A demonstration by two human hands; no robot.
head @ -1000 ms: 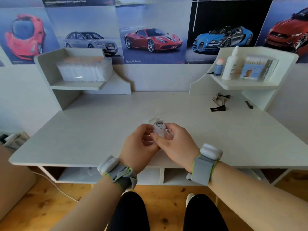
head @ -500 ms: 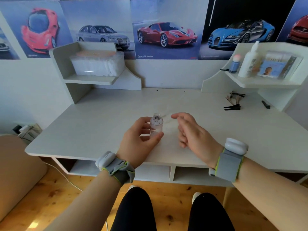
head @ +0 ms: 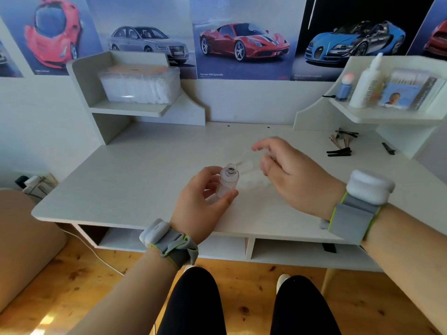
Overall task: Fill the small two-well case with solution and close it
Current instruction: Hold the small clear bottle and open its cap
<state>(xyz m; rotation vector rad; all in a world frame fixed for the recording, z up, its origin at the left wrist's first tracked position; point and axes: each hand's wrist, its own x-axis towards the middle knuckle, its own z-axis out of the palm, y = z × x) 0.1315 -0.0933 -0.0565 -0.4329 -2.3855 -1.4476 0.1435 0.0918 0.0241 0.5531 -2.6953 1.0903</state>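
Head view: uncapped clear bottle (head: 228,177) is gripped upright in left hand (head: 198,209), desk (head: 145,170) beneath it. Right hand (head: 295,182) is held just right of bottle, fingers loosely bent (blurred; any contents cannot be told).

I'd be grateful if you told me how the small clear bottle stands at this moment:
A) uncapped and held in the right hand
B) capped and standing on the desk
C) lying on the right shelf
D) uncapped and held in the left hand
D: the left hand grips the small clear bottle, whose bare threaded neck shows no cap, while the right hand hovers apart from it above the desk.
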